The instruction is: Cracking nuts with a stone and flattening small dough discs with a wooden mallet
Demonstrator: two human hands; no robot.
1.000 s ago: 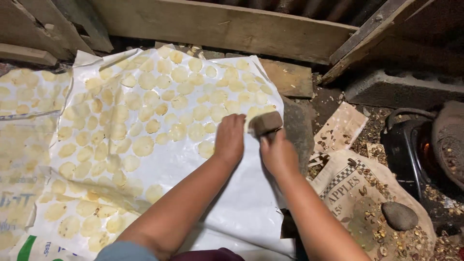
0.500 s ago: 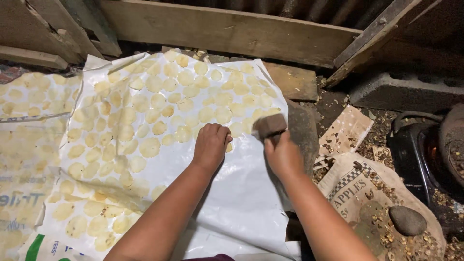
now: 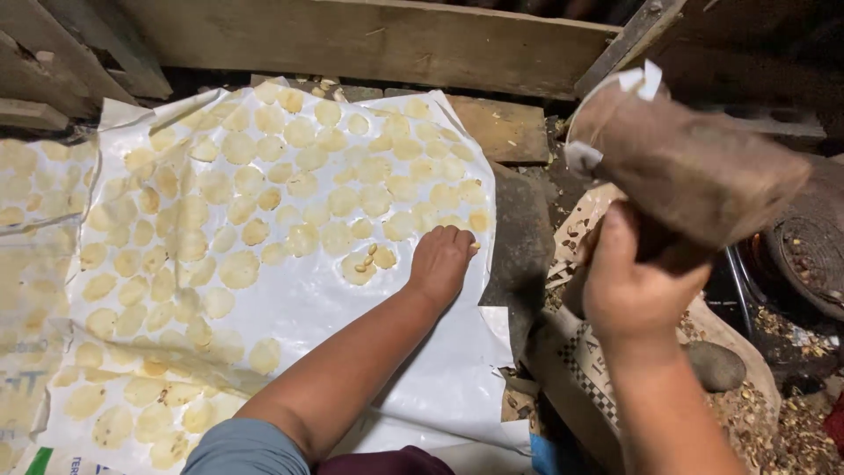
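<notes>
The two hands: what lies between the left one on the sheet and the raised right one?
In the head view, between left hand and right hand lie the white sheet edge and a dark flat stone.

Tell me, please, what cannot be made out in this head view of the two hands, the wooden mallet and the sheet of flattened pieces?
- Mallet: motion-blurred; its handle is hidden inside the right hand.
- Left hand: what lies under its fingers on the white sheet is covered.
- Flattened pieces: what they are made of is unclear.
- Dark round object: cut off by the right edge.
- Sheet's near end: cut off by the bottom edge.
</notes>
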